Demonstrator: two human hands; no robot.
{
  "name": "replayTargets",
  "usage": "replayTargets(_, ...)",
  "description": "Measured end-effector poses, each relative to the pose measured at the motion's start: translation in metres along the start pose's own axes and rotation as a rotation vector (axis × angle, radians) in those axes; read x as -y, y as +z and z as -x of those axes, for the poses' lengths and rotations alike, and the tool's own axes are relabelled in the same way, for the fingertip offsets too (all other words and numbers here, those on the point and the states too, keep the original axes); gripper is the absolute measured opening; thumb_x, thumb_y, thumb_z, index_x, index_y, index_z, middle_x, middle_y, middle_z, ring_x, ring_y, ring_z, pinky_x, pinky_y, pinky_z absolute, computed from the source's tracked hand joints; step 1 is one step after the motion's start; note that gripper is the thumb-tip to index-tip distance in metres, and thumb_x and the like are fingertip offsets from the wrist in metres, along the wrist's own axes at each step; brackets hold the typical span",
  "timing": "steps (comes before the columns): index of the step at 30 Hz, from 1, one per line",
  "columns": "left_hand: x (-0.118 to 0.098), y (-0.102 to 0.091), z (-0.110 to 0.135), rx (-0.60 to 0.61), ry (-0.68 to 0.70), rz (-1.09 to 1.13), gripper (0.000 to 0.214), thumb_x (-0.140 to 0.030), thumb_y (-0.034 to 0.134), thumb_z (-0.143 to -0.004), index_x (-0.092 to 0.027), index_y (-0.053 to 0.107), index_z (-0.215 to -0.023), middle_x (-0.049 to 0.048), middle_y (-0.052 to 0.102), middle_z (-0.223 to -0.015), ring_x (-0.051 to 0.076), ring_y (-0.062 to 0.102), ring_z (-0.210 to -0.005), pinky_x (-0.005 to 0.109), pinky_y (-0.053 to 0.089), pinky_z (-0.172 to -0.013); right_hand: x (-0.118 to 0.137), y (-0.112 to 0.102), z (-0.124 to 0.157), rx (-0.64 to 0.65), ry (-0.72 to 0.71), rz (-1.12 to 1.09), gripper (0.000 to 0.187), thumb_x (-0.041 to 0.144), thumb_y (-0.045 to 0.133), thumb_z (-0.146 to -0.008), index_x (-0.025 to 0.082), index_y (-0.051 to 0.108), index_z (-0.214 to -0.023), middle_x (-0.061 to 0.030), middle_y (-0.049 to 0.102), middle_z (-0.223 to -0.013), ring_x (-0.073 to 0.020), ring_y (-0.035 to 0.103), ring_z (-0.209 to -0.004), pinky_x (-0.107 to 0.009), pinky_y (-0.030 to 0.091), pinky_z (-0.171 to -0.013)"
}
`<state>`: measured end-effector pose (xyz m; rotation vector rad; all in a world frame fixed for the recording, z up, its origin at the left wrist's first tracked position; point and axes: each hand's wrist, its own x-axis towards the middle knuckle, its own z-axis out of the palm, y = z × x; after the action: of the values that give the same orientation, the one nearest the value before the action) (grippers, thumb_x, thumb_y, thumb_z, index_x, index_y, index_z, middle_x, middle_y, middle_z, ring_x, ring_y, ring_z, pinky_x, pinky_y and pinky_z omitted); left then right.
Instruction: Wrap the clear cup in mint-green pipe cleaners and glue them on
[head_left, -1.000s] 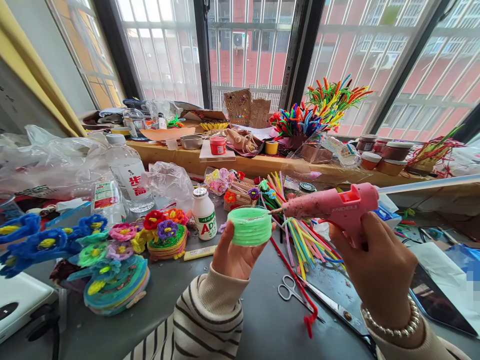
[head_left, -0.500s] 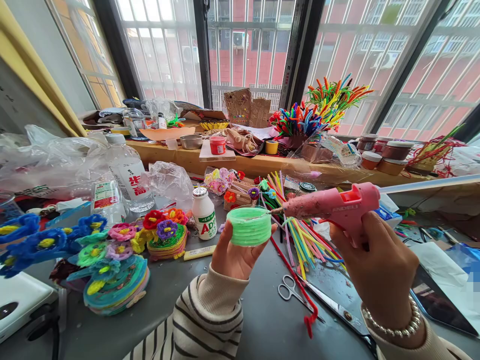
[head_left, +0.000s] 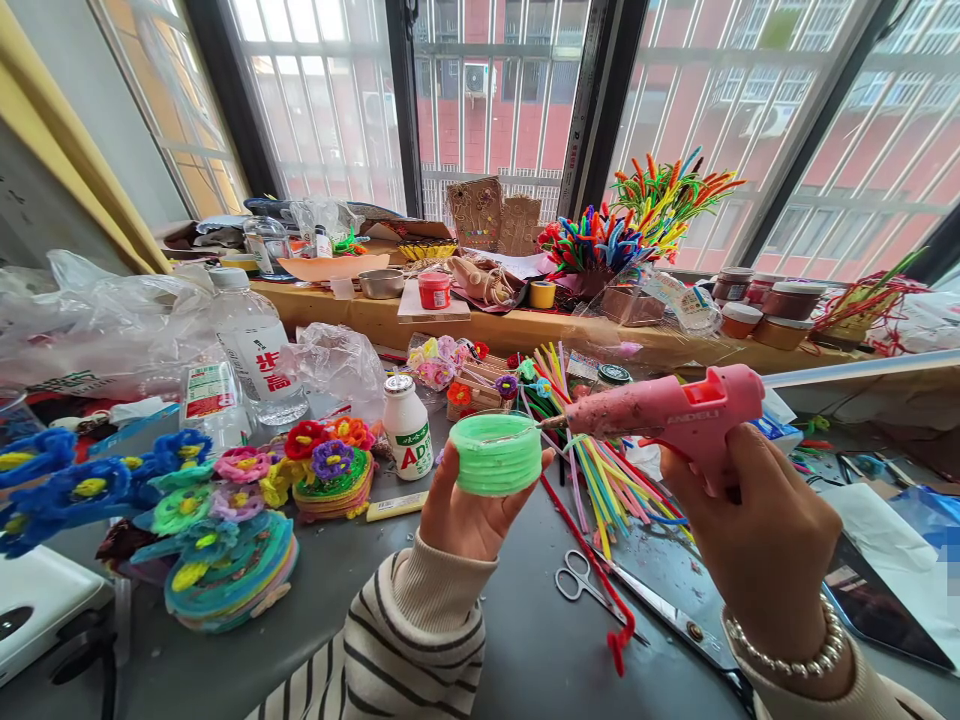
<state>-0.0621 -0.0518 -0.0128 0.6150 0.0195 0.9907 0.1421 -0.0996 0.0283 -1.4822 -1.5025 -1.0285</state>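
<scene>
My left hand is closed around a green ring-shaped cup wound from fuzzy pipe cleaner, held up above the grey table. My right hand grips a pink glue gun by its handle. The gun's metal nozzle points left and touches the cup's upper right rim. A white glue stick juts out behind the gun.
Pipe-cleaner flower coasters lie at the left beside water bottles and a small white bottle. Loose coloured pipe cleaners, scissors and a red stem lie under my hands. A cluttered wooden shelf runs along the window.
Almost nothing differs; the glue gun and green cup have shifted very slightly while the nozzle stays at the cup's rim.
</scene>
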Motion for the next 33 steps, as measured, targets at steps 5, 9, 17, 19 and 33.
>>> replayTargets(5,-0.0003,-0.0006,0.0,0.012,-0.01,0.008,0.044,-0.046,0.052,-0.075,-0.016,0.056,-0.107,0.0043,0.06,-0.114,0.026,0.047,-0.113,0.026,0.038,-0.095,0.0001,0.0001,0.0002,-0.002,0.005,0.003,0.027,0.031,0.053,-0.077,0.019,0.035,-0.061,0.0058,0.032,-0.05,-0.0061,0.029,-0.041,-0.021,0.022,-0.039)
replayTargets(9,-0.001,-0.0014,0.0006,0.021,-0.026,-0.001,0.046,-0.047,0.049,-0.076,-0.016,0.055,-0.109,0.0053,0.059,-0.115,0.025,0.047,-0.113,0.027,0.034,-0.099,-0.0008,-0.0009,-0.0005,0.001,0.007,0.007,0.027,0.03,0.054,-0.077,0.019,0.035,-0.061,0.0059,0.031,-0.05,-0.0061,0.029,-0.041,-0.021,0.022,-0.039)
replayTargets(17,-0.0008,-0.0043,0.0005,0.04,-0.025,-0.007,0.047,-0.047,0.045,-0.078,-0.016,0.052,-0.112,0.006,0.058,-0.117,0.025,0.046,-0.114,0.03,0.029,-0.103,-0.0005,-0.0005,-0.0006,-0.009,0.0,0.01,0.025,0.031,0.053,-0.078,0.019,0.038,-0.062,0.0062,0.032,-0.049,-0.0059,0.029,-0.04,-0.02,0.022,-0.038)
replayTargets(19,-0.0007,-0.0042,0.0004,0.045,-0.031,-0.008,0.046,-0.047,0.045,-0.078,-0.016,0.052,-0.111,0.0057,0.058,-0.116,0.025,0.046,-0.114,0.029,0.03,-0.102,-0.0007,-0.0001,-0.0008,-0.008,0.001,0.01,0.025,0.031,0.053,-0.077,0.018,0.039,-0.062,0.0062,0.033,-0.048,-0.0059,0.03,-0.04,-0.02,0.022,-0.038)
replayTargets(33,0.0005,-0.003,0.0031,-0.001,-0.022,0.0,0.051,-0.047,0.043,-0.078,-0.015,0.044,-0.119,0.0075,0.058,-0.116,0.026,0.048,-0.113,0.031,0.03,-0.102,0.0001,-0.0008,-0.0001,0.026,0.018,0.013,0.021,0.029,0.051,-0.078,0.019,0.041,-0.062,0.0048,0.038,-0.049,-0.0071,0.032,-0.04,-0.021,0.024,-0.039)
